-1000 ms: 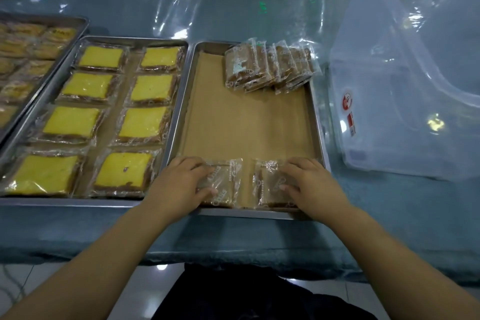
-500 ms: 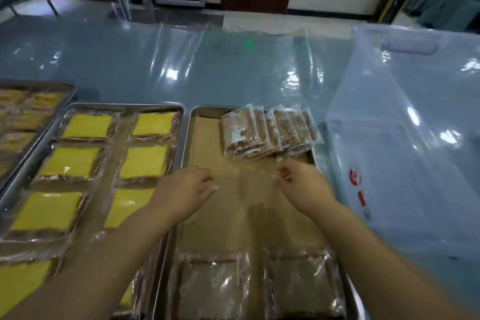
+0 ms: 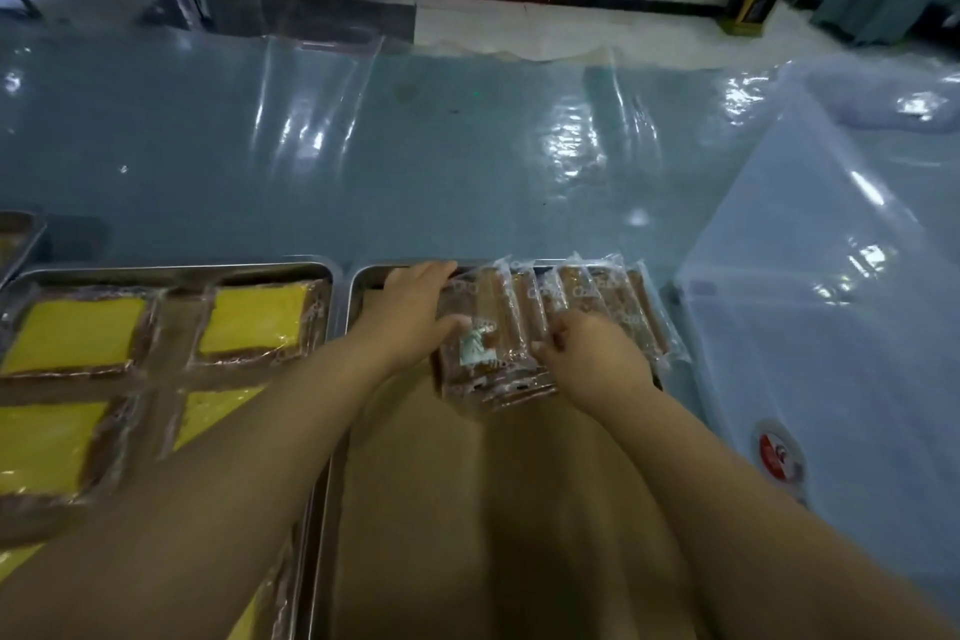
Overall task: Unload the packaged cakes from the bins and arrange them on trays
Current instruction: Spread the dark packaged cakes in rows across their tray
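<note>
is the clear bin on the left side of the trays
No, the clear bin sits right of the paper-lined tray.

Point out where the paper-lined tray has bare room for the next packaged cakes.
The brown paper lining is bare between the forearms, from the leaning row of clear-wrapped brown cakes toward the camera. The far end is crowded: left hand and right hand are on that row. The neighbouring steel tray of yellow cakes is full.

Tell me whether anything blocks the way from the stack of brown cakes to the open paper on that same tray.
Nothing visible does. Both the left hand and right hand are already on the stack of brown cakes at the tray's far end, and the brown paper nearer the person lies bare between the forearms.
</note>
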Demonstrator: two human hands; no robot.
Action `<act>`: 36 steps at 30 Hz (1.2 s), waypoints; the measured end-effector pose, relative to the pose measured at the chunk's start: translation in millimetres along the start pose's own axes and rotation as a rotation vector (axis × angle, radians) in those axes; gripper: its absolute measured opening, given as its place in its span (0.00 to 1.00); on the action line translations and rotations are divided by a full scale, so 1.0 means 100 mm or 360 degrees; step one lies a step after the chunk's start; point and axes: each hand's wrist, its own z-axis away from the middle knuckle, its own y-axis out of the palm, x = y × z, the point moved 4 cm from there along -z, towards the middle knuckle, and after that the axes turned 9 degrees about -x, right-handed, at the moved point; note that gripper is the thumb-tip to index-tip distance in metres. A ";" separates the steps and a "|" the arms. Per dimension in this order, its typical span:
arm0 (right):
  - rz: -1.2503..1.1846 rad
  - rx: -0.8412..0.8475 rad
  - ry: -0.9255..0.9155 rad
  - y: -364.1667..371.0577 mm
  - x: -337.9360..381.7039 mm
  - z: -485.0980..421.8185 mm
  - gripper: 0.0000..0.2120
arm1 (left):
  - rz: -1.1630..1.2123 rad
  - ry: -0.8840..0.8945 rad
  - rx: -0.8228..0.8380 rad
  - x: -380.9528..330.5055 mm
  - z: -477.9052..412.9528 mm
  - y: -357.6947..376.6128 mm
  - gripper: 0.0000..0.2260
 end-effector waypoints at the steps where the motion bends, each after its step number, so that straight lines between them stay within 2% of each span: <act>1: -0.0001 0.0005 0.0005 0.01 -0.01 -0.02 0.11 | 0.0039 -0.0025 0.0067 0.01 -0.04 0.03 0.34; 5: -0.0156 -0.0004 0.0068 0.04 -0.05 -0.04 0.08 | 0.0117 -0.0024 0.0207 0.00 -0.11 0.10 0.36; 9: -0.0334 -0.0014 0.0108 0.04 -0.07 -0.01 0.03 | 0.0114 -0.0048 0.0115 -0.01 -0.04 0.03 0.34; 12: -0.0463 -0.0035 0.0147 0.01 -0.07 0.05 0.05 | 0.0083 -0.0080 0.0069 0.03 0.13 -0.01 0.26; 17: -0.0612 -0.0155 0.0223 -0.07 -0.12 0.19 0.06 | 0.0313 -0.0204 0.0032 0.03 0.56 -0.04 0.13; 21: -0.0695 -0.0222 0.0234 -0.16 -0.20 0.37 0.08 | 0.0515 -0.0357 -0.0098 -0.01 0.93 -0.10 0.15; 24: -0.0757 -0.0301 0.0196 -0.26 -0.27 0.55 0.08 | 0.0575 -0.0364 -0.0221 -0.08 1.17 -0.20 0.19; 28: -0.0849 -0.0429 0.0115 -0.41 -0.33 0.82 0.14 | 0.0719 -0.0415 -0.0305 -0.16 1.40 -0.30 0.14; 32: -0.0864 -0.0546 0.0089 -0.55 -0.43 1.06 0.13 | 0.0534 -0.0290 -0.0433 -0.26 1.63 -0.37 0.13; 36: -0.0680 -0.0590 0.0012 -0.65 -0.53 1.31 0.10 | 0.0172 -0.0085 -0.0342 -0.30 1.84 -0.33 0.13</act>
